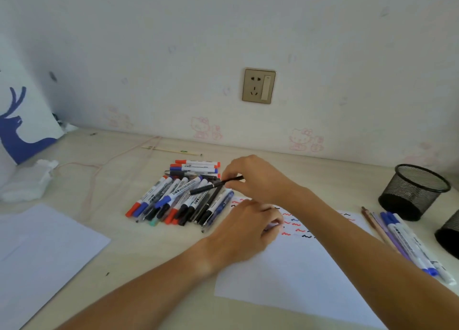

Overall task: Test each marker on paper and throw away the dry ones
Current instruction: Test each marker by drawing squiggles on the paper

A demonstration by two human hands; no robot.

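A pile of several markers and pens (178, 195) with red, blue and black caps lies mid-desk. My right hand (258, 178) pinches a thin black pen (211, 186) just above the pile's right side. My left hand (246, 232) rests on the white test paper (298, 270), fingers curled over the top left corner; whether it holds anything is unclear. Red, blue and black squiggles (298, 227) mark the paper's upper part. A smaller group of markers and pencils (407, 242) lies to the right of the paper.
Two black mesh cups sit at the right: one (413, 191) tipped toward me, another (449, 235) cut off by the frame edge. A second white sheet (39, 252) lies at front left, crumpled tissue (27, 183) beyond it. A pink cable (99, 166) crosses the desk.
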